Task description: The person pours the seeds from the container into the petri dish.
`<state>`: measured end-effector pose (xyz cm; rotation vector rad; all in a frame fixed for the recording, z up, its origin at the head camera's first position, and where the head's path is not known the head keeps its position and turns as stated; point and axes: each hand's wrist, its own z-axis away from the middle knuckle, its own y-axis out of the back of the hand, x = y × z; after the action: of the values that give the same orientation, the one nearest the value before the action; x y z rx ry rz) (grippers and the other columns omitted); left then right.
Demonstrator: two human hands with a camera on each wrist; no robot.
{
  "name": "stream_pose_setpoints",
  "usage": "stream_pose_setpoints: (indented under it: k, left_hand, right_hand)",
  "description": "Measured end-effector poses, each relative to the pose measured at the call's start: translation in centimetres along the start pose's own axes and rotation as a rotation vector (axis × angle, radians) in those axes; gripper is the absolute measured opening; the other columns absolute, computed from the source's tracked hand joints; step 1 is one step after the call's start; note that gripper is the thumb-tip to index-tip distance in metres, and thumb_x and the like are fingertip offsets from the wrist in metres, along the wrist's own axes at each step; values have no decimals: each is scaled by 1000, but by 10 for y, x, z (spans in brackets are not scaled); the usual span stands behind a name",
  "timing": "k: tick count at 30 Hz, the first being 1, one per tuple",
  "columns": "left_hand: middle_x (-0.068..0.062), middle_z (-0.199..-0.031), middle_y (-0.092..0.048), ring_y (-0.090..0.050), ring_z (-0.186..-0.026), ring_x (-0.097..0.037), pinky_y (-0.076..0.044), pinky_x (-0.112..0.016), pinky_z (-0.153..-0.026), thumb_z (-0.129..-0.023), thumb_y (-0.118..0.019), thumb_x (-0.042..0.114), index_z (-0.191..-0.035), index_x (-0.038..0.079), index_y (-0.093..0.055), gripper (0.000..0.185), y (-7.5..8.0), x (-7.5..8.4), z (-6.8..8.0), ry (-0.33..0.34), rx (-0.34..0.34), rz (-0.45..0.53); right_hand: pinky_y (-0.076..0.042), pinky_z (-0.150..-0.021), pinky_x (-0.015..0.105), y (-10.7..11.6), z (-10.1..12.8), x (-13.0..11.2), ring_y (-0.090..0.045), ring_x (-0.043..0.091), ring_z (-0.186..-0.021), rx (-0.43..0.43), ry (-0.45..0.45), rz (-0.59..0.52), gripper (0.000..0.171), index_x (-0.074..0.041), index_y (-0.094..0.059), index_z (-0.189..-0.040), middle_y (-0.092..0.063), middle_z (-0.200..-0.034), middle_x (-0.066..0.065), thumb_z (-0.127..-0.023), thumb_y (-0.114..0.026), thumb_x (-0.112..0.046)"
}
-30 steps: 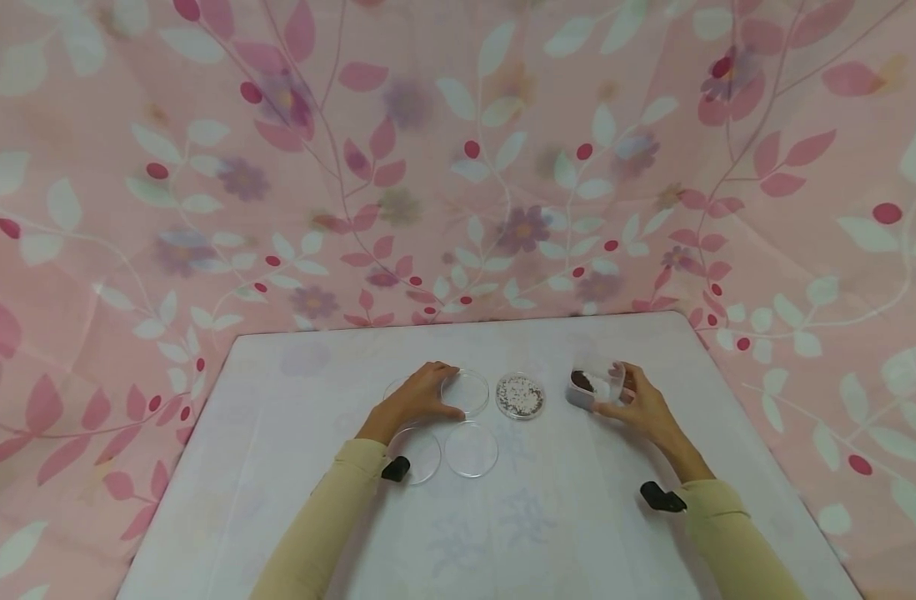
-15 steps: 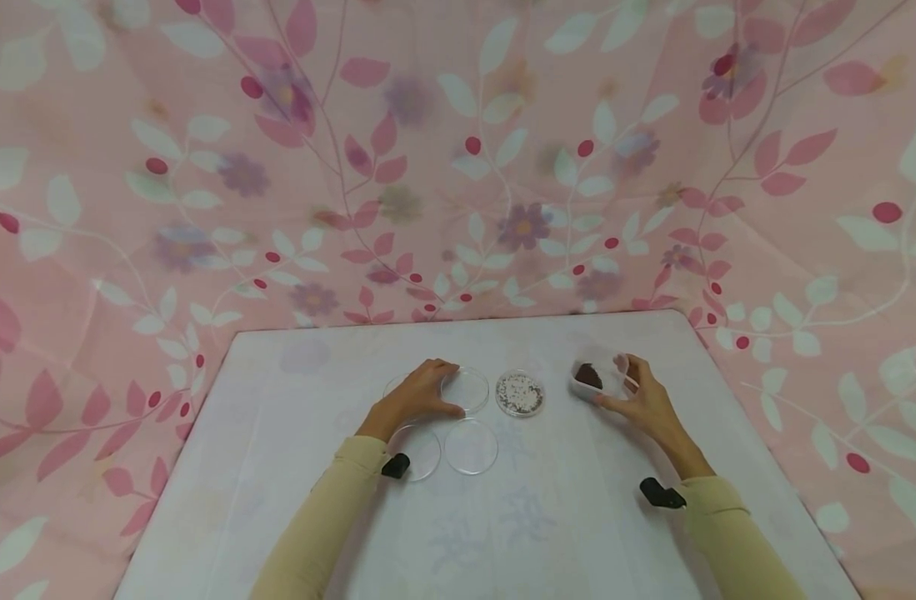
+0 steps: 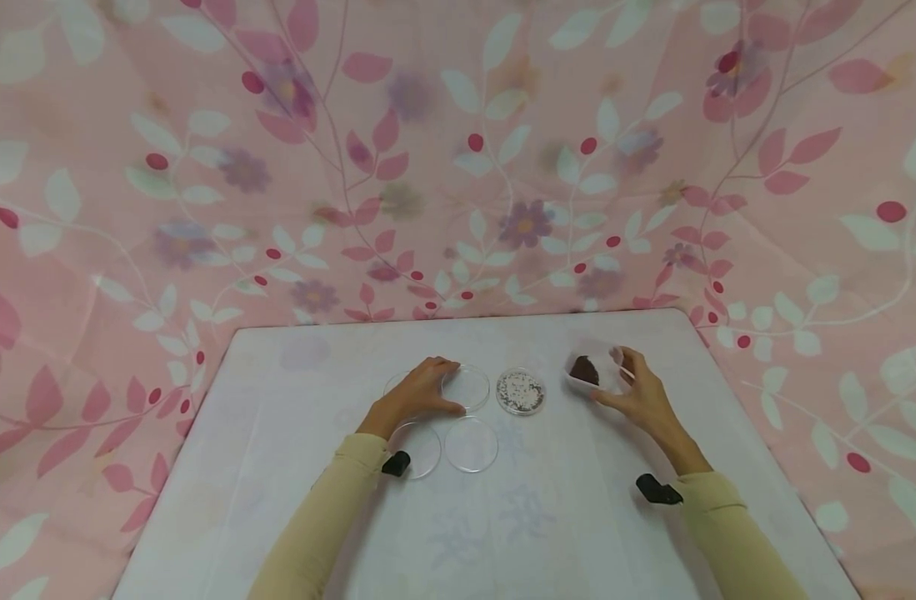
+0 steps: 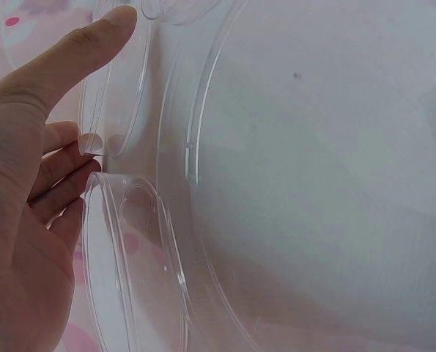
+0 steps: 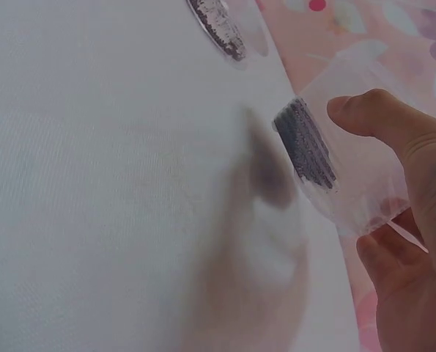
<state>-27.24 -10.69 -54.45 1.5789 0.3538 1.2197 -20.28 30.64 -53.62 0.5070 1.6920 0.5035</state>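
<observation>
In the head view my left hand (image 3: 416,393) holds a clear petri dish (image 3: 467,389) on the table, thumb on the near side and fingers on the far side. The left wrist view has the thumb and fingers astride a clear dish wall (image 4: 130,81). My right hand (image 3: 641,398) grips a translucent plastic container (image 3: 608,373) between thumb and fingers, tilted and apparently off the table. Dark brown, soil-like material (image 3: 584,372) lies at its left end. Between the hands sits a petri dish of mixed white and dark bits (image 3: 521,392).
Nearer me lie two flat clear rounds, a left one (image 3: 423,451) and a right one (image 3: 471,444). Part of another clear dish (image 3: 392,382) shows behind my left hand. The white-covered table (image 3: 578,517) ends at a pink floral cloth (image 3: 458,208).
The container in my right hand has turned so that more of the dark material shows, and it has shifted slightly left in the last half second. My left hand stays at the petri dish.
</observation>
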Motion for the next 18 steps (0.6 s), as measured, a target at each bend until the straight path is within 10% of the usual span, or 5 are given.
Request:
stream_pose_setpoints:
  k: [18]
  left_hand:
    - [-7,-143,-53,-46,-136,-24,-38,-42,-116,-69,-83,56,-143,12,-51,91,0,-1,1,-4,-4,9]
  right_hand:
    - [-48,-99,58,-36,-24,-45,-54,42,-119,65,248,222,96,2,-37,-144,-51,-136,24,-65,-90,-12]
